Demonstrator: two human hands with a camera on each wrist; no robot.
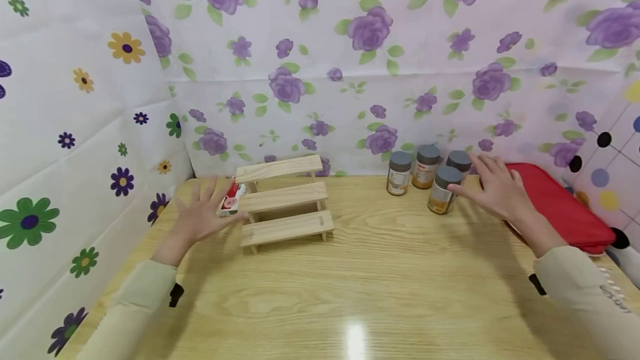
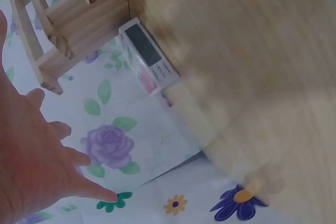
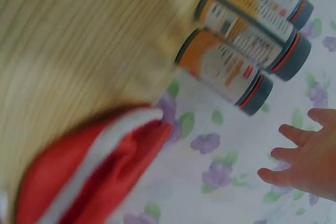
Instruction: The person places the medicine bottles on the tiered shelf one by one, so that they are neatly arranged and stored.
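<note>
My left hand (image 1: 197, 218), fingers spread, is in the air just left of a three-tier wooden rack (image 1: 282, 200); it holds nothing. Between them lies a small red and white box (image 1: 233, 199), which shows in the left wrist view (image 2: 148, 59) against the rack (image 2: 86, 19). My right hand (image 1: 500, 190) reaches out with fingers spread, beside several jars with grey lids; the front jar (image 1: 443, 190) is nearest its thumb. In the right wrist view the hand (image 3: 307, 153) is apart from the jars (image 3: 223, 69), with nothing in its grip.
A red fabric case (image 1: 560, 207) lies at the right on the wooden table (image 1: 350, 276), under my right forearm's side. Flowered sheets (image 1: 300, 32) hang behind and at the left. A black object (image 1: 176, 295) shows beside each sleeve.
</note>
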